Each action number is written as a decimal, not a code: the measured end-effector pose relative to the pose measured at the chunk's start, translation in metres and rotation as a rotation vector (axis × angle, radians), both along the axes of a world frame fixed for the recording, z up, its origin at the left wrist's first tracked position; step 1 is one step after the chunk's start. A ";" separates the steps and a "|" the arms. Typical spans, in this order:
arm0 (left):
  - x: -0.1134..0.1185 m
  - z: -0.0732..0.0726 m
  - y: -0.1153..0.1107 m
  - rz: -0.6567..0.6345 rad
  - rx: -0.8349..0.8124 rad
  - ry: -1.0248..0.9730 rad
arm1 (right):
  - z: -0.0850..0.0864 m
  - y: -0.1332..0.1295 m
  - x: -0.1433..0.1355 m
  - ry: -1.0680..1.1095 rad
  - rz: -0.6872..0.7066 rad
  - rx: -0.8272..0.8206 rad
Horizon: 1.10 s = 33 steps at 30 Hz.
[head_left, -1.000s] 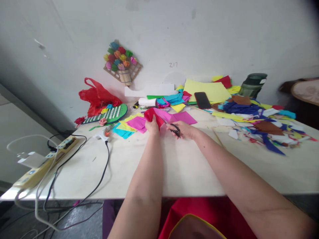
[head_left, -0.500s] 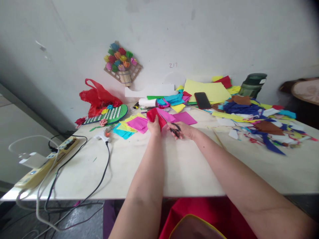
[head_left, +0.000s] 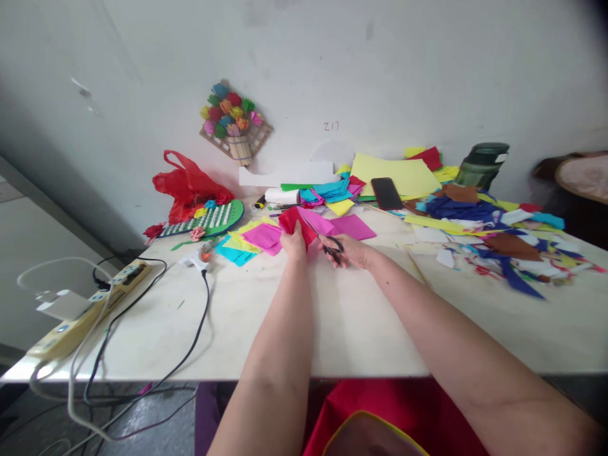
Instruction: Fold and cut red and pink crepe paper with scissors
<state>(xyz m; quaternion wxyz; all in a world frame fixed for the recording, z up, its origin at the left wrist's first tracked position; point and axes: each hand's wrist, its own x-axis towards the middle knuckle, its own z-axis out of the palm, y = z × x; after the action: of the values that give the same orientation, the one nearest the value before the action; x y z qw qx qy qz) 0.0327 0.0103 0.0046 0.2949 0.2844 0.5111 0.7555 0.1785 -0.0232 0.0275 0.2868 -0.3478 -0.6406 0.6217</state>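
Observation:
Near the middle of the white table, my left hand (head_left: 293,242) grips a folded red paper (head_left: 289,219), thumb on top. Black-handled scissors (head_left: 333,247) are in my right hand (head_left: 349,251), just right of the red paper, and their blades point up and left towards it. Whether the blades touch the paper is too small to tell. Pink paper (head_left: 353,226) lies behind and to the right of the scissors. To the left of my left hand are overlapping pink (head_left: 265,237), yellow and blue sheets (head_left: 235,252).
A glue gun (head_left: 197,258) and its cable lie left, near a power strip (head_left: 95,310). Behind are a red bag (head_left: 187,187), a green decorated board (head_left: 213,220) and a phone (head_left: 386,193). Paper scraps (head_left: 513,244) and a dark green bottle (head_left: 482,166) are at the right.
The view has shifted very slightly. My hands, the red paper and the scissors stay in nearly the same place.

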 end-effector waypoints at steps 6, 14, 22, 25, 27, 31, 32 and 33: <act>-0.002 -0.001 0.001 0.009 0.016 -0.001 | 0.002 -0.001 0.000 0.001 -0.002 -0.013; -0.001 -0.003 0.002 0.000 0.029 -0.009 | 0.003 -0.002 0.000 -0.002 -0.019 0.005; -0.002 -0.001 0.002 0.014 -0.002 -0.014 | 0.005 -0.004 -0.002 -0.007 -0.040 0.001; -0.003 -0.001 0.002 0.021 0.004 -0.013 | 0.006 -0.005 -0.003 -0.010 -0.049 -0.001; -0.003 -0.001 0.002 0.027 -0.002 -0.010 | 0.005 -0.005 -0.003 -0.007 -0.050 0.000; -0.003 0.001 0.000 0.034 -0.014 -0.015 | 0.004 -0.004 -0.003 -0.009 -0.053 -0.002; -0.003 0.002 0.000 0.034 -0.015 -0.017 | 0.003 -0.003 -0.003 -0.009 -0.053 0.000; -0.003 0.002 -0.001 0.036 -0.015 -0.017 | 0.003 -0.003 -0.004 -0.009 -0.052 0.003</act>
<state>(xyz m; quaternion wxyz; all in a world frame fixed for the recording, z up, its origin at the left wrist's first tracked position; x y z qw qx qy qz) 0.0300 0.0095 0.0068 0.2877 0.2667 0.5193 0.7592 0.1749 -0.0262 0.0304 0.3004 -0.3665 -0.6334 0.6117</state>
